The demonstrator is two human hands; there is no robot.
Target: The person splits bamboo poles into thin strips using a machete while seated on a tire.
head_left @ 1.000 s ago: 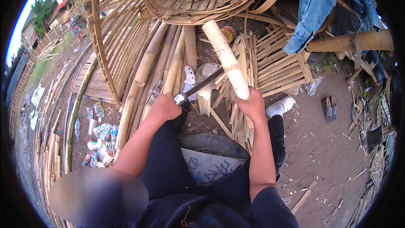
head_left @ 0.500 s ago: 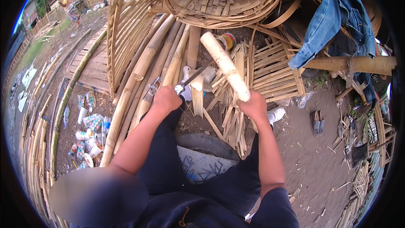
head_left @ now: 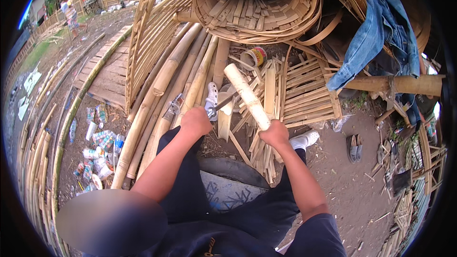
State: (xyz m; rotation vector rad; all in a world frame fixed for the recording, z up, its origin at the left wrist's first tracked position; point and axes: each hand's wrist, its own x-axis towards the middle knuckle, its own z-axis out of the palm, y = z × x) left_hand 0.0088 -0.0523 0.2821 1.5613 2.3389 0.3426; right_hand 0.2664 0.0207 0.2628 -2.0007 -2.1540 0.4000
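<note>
My left hand (head_left: 196,121) is closed round the handle of a long knife, its dark blade (head_left: 225,103) slanting up and to the right. The blade's far end comes close to a pale, scraped bamboo piece (head_left: 247,96); whether they touch I cannot tell. My right hand (head_left: 274,134) grips that piece at its lower end, and the piece tilts up to the left. Beneath both hands lie split bamboo strips (head_left: 261,150) and a wide half-split bamboo length (head_left: 224,123), between my white-shod feet.
Long bamboo poles (head_left: 143,133) lie to my left, beside scattered plastic litter (head_left: 102,140). A large rolled woven bamboo mat (head_left: 257,31) is ahead, with a bamboo lattice (head_left: 309,90) below it. A denim garment (head_left: 371,33) hangs at right, near grey shoes (head_left: 354,148). A person (head_left: 71,16) is far left.
The bamboo piece and my right hand have shifted left and slightly lower. The knife blade now slants less steeply, and my left hand has moved a little right and down.
</note>
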